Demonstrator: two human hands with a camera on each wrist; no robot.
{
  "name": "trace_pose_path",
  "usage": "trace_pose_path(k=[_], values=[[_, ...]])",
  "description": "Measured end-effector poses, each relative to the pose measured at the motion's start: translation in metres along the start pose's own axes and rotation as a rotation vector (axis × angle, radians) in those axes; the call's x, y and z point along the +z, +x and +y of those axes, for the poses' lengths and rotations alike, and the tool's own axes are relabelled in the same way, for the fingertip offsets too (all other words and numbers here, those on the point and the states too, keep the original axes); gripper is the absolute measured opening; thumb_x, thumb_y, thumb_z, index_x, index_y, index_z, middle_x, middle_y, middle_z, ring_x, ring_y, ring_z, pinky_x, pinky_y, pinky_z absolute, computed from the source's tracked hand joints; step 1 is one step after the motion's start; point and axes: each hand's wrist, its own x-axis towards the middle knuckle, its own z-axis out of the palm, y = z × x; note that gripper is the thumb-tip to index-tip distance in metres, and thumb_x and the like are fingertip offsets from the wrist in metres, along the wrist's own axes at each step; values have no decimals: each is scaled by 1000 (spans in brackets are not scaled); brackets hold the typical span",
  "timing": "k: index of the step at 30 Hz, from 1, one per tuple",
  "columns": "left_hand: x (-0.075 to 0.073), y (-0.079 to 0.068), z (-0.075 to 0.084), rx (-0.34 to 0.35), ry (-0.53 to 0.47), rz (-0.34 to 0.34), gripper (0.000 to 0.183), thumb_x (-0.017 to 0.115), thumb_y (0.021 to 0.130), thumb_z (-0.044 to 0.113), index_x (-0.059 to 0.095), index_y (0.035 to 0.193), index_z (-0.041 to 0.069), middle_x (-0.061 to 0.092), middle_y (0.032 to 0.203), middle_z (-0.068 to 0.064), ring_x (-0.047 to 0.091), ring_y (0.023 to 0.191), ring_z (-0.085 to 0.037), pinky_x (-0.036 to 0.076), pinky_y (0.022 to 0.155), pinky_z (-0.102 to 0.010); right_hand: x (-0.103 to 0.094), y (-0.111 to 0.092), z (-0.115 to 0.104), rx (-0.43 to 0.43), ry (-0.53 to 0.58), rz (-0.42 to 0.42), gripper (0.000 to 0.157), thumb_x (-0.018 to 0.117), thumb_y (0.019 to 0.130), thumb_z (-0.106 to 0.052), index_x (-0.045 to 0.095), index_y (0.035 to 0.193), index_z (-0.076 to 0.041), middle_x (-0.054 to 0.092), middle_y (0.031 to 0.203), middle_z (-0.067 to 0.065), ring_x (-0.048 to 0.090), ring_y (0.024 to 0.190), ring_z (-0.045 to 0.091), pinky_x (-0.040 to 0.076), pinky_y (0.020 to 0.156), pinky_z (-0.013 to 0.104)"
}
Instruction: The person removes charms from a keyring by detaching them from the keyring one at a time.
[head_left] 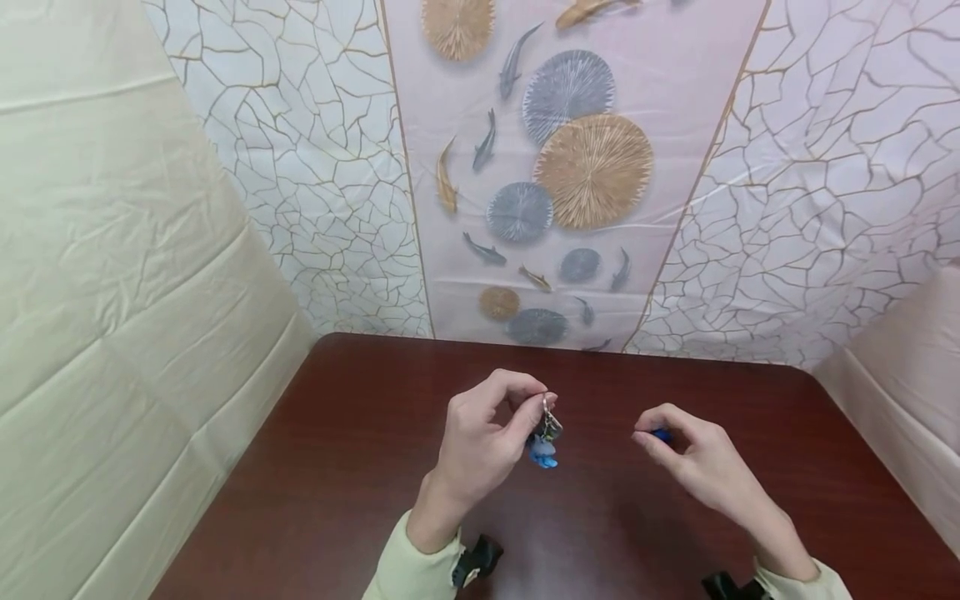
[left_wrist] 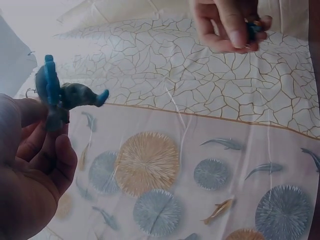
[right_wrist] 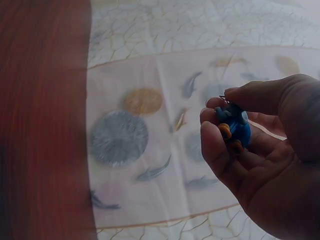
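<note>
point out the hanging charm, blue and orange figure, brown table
Hanging charm [head_left: 543, 452], head view, blue lower part
Blue and orange figure [right_wrist: 242, 133], right wrist view, blue body
Brown table [head_left: 322, 475], head view, bare top

Pale yellow-green cloth sleeves [head_left: 416, 560]; beside them, small, blocky black wrist-worn devices [head_left: 486, 553], the left one whitish-marked.

We take this for a small screened-off nook – in a home or a studio, we cannot tell which. We see a glossy dark-red table [head_left: 337, 467] closed in by fabric: a creased backdrop [head_left: 465, 108] printed with fish and discs, a cream cloth [head_left: 112, 283] at left, a pale cloth [head_left: 896, 375] at right.
</note>
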Motion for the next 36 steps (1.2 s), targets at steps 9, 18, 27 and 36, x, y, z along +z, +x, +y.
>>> trace_pose_path(k=[9,18,27,36], values=[[-2,0,0,-9,-9,-6,12,64,84,0,59,93,5,69,80,-6,63,65,-4,49,54,-14,9,-2,29,156,40,-145,8,65,87,-21,58,93,-22,57,67,-2,52,53,5,38,35,25],[-3,-1,-2,-15,-7,-13,13,66,83,-1,59,93,4,68,80,-6,62,64,-5,49,52,-15,22,-8,55,249,48,-267,9,65,86,-26,59,88,-20,58,67,-2,58,57,11,41,43,25],[-3,-1,0,-15,-18,-21,12,64,84,-1,59,93,4,68,80,-6,63,64,-4,48,51,-15,34,-15,76,242,28,-355,13,68,84,-25,60,81,-15,57,66,-7,53,56,5,43,49,22],[-2,-2,1,-12,-14,-30,11,64,84,0,59,93,5,69,80,-6,64,66,-4,48,51,-14,40,-20,96,245,24,-430,13,69,83,-23,58,79,-17,59,66,-6,53,57,5,43,50,23]])
